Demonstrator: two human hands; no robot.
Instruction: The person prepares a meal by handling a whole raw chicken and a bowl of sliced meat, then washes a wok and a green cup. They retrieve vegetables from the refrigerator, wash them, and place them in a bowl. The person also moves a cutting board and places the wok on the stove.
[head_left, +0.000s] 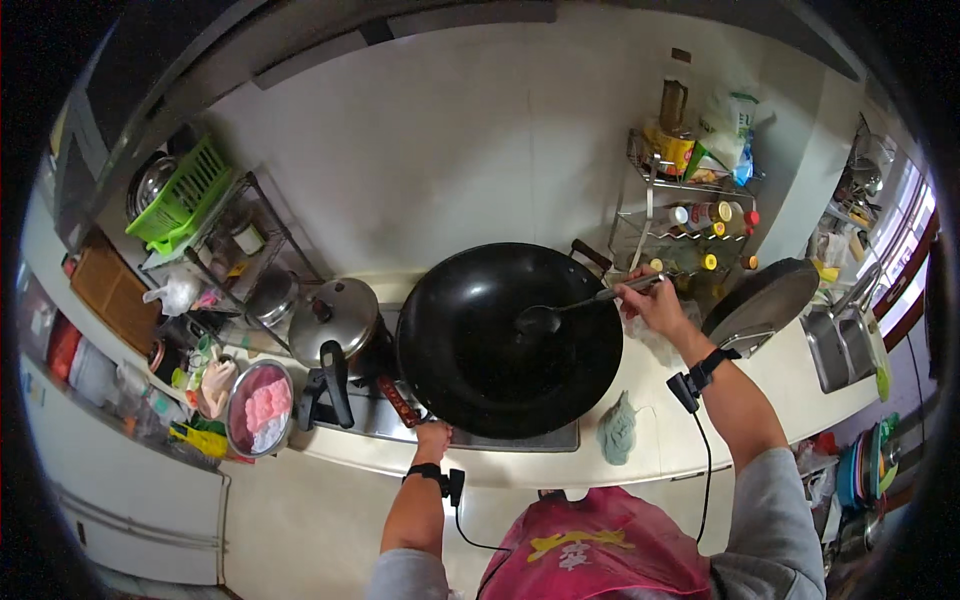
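Observation:
A large black wok (465, 322) sits on the gas stove (510, 440) in front of me. My right hand (652, 301) grips the handle of a metal ladle (541, 321), whose bowl rests over the wok's inside. At the stove's front edge, just below the wok, is my left hand (433, 439); its fingers are curled, and the stove front under them is hidden. Whether it holds a knob cannot be told. Close above that hand, a dark red handle (397, 401) juts out beside the wok.
A pressure cooker (334, 322) stands left of the wok, near a steel bowl (259, 450) with pink and white contents. Right are a grey-green cloth (618, 431), an upright pan (765, 300), a bottle rack (652, 184) and a sink (832, 349).

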